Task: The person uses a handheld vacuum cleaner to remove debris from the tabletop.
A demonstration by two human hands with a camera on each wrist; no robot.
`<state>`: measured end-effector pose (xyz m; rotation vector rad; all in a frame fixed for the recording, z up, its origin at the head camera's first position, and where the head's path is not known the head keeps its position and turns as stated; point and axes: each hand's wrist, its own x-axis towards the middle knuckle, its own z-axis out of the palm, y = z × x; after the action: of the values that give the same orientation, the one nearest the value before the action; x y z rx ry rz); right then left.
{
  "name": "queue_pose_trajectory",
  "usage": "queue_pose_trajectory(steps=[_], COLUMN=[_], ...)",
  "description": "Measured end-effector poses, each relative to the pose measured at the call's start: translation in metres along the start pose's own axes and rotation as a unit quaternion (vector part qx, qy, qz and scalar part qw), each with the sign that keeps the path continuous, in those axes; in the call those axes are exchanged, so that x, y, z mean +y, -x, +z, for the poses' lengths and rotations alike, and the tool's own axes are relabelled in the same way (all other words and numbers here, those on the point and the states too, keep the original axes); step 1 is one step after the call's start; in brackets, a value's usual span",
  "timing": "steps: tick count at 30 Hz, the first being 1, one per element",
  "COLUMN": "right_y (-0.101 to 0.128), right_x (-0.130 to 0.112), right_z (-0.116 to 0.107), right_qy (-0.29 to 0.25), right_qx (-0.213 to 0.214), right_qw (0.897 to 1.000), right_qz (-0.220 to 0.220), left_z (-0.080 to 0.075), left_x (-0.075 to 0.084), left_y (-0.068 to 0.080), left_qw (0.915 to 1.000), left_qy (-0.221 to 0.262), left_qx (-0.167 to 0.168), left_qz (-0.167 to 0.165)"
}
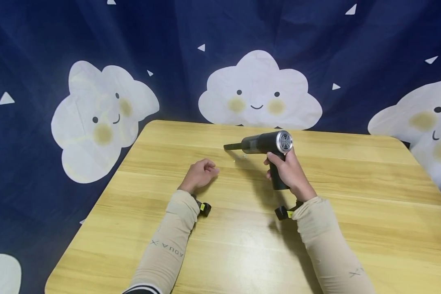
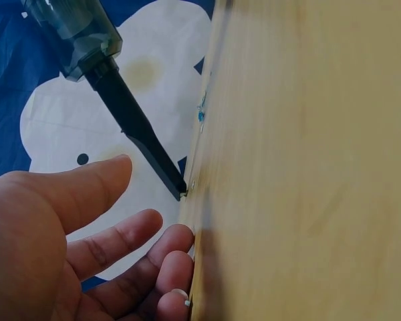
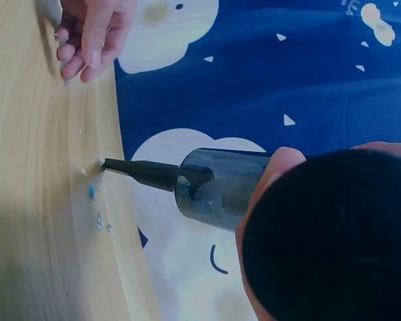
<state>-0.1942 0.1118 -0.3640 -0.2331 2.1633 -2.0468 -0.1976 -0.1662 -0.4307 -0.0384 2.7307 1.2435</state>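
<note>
Handheld vacuum (image 1: 266, 143), frame centre: handle gripped by right hand (image 1: 288, 171), nozzle pointed left at table (image 1: 353, 183). Left hand (image 1: 200, 173), centre-left: relaxed, nothing held.

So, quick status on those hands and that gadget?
Right hand grips handheld vacuum, nozzle tip on table by small scraps. Left hand rests idle. Nothing blocking.

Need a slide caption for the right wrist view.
Right hand holds dark handheld vacuum, narrow nozzle tip on wooden table beside small blue scraps.
</note>
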Motion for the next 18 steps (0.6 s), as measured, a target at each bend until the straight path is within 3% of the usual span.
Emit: queue_pose_trajectory(steps=[18], right_y=[0.006], right_x=[-0.010], right_z=[-0.011], right_qy=[0.011], right_qx=[-0.026], right_qw=[1.000], right_qz=[0.011], left_z=[0.000], left_x=[-0.001], left_y=[-0.001], left_qw=[1.0000], left_qy=[0.005], left_qx=[-0.004], left_qz=[0.006])
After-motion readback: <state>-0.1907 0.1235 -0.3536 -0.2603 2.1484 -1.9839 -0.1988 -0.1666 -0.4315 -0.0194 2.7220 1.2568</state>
